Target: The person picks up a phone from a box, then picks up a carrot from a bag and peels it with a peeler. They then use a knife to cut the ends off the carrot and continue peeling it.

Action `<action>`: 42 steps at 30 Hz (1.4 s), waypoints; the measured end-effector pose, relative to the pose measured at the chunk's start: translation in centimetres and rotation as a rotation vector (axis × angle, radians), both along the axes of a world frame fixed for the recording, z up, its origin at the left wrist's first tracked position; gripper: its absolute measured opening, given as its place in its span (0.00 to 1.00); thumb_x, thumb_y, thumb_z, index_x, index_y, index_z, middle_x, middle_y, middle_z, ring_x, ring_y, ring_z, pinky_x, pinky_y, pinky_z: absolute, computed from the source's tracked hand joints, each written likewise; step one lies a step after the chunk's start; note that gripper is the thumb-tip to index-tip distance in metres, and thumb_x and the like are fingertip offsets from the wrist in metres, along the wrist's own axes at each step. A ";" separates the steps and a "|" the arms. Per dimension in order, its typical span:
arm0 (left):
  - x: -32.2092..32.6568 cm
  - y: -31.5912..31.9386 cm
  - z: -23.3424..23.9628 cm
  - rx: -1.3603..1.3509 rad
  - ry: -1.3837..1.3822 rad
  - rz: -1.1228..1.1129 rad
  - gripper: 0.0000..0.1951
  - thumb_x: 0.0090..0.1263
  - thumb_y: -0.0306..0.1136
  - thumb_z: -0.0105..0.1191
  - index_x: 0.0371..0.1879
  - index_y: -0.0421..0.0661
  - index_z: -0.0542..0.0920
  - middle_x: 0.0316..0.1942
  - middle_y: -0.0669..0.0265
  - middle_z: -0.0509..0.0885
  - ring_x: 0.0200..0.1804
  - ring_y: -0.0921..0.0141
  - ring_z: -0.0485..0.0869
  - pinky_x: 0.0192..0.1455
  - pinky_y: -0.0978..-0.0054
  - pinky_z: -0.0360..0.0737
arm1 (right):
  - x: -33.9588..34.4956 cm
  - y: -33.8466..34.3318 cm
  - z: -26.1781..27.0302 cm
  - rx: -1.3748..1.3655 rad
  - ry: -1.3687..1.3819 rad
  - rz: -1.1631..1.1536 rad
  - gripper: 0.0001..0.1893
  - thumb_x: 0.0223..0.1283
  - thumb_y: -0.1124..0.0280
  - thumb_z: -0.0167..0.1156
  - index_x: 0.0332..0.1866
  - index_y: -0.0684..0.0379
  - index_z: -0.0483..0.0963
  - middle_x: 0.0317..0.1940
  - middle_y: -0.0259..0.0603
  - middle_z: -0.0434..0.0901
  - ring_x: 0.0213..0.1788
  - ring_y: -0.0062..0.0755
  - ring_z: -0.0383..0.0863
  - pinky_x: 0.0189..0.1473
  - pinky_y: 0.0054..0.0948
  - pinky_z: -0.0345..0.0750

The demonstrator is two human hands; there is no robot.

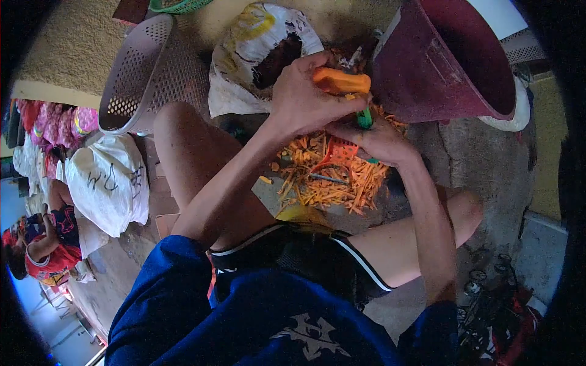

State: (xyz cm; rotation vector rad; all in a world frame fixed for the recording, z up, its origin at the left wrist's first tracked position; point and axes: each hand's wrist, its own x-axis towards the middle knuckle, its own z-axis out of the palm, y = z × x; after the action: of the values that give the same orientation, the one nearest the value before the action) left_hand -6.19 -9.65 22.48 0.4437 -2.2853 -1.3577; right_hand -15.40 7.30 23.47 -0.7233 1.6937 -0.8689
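My left hand (304, 94) is closed around a peeled orange carrot (343, 82), whose blunt end points right. Just below it, my right hand (384, 139) grips a green-handled tool (365, 118), probably a peeler; its working end is hidden by the fingers. The two hands are close together at the carrot. Beneath them a heap of orange peelings (352, 192) lies on the floor between my legs, with a red perforated plastic basket (341, 151) partly buried in it.
A white woven sack (238, 59) stands ahead, a large maroon tub (412, 68) to its right. Left are a perforated plastic basket (158, 73) and a filled white sack (110, 178). A person in red (52, 256) sits at far left. A dark wheeled object (494, 302) is at lower right.
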 end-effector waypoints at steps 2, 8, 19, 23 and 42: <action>0.2 0.6 1.0 -0.024 0.007 -0.083 0.20 0.53 0.37 0.77 0.34 0.40 0.78 0.31 0.71 0.82 0.36 0.81 0.77 0.41 0.80 0.77 | -0.1 0.0 -0.7 -0.021 0.009 -0.014 0.28 0.66 0.52 0.68 0.67 0.54 0.74 0.55 0.34 0.83 0.56 0.22 0.79 0.43 0.29 0.82; 0.1 0.2 0.1 -0.038 0.051 -0.032 0.32 0.47 0.50 0.75 0.45 0.36 0.82 0.35 0.54 0.89 0.40 0.62 0.90 0.44 0.66 0.84 | 0.2 -0.6 -0.6 0.021 0.024 -0.073 0.25 0.69 0.57 0.66 0.66 0.55 0.73 0.50 0.33 0.83 0.48 0.20 0.80 0.44 0.24 0.81; -0.7 0.5 -0.5 0.127 0.174 -0.051 0.47 0.47 0.58 0.79 0.56 0.34 0.72 0.46 0.52 0.85 0.47 0.62 0.87 0.51 0.66 0.83 | -1.0 -0.7 -0.3 -0.011 0.507 0.159 0.20 0.71 0.58 0.63 0.61 0.56 0.74 0.50 0.36 0.82 0.51 0.29 0.81 0.53 0.32 0.79; -0.5 0.5 1.7 0.193 0.180 -0.085 0.45 0.43 0.56 0.82 0.52 0.37 0.75 0.43 0.59 0.84 0.44 0.71 0.85 0.50 0.72 0.82 | -1.3 0.4 -0.4 -0.136 0.375 0.080 0.22 0.70 0.57 0.64 0.63 0.56 0.73 0.52 0.37 0.81 0.55 0.34 0.80 0.59 0.34 0.76; -0.5 0.7 0.8 -0.063 0.194 0.035 0.37 0.49 0.58 0.76 0.51 0.44 0.78 0.40 0.59 0.88 0.42 0.61 0.90 0.47 0.64 0.84 | 0.8 -0.4 -0.7 -0.110 0.123 -0.212 0.21 0.67 0.55 0.67 0.54 0.61 0.78 0.35 0.32 0.82 0.36 0.22 0.79 0.39 0.27 0.77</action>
State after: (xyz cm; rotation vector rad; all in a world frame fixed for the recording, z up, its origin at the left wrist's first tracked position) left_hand -6.70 -8.90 23.25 0.3147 -2.1449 -1.2507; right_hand -14.64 6.86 22.81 -0.6907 1.8681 -1.0914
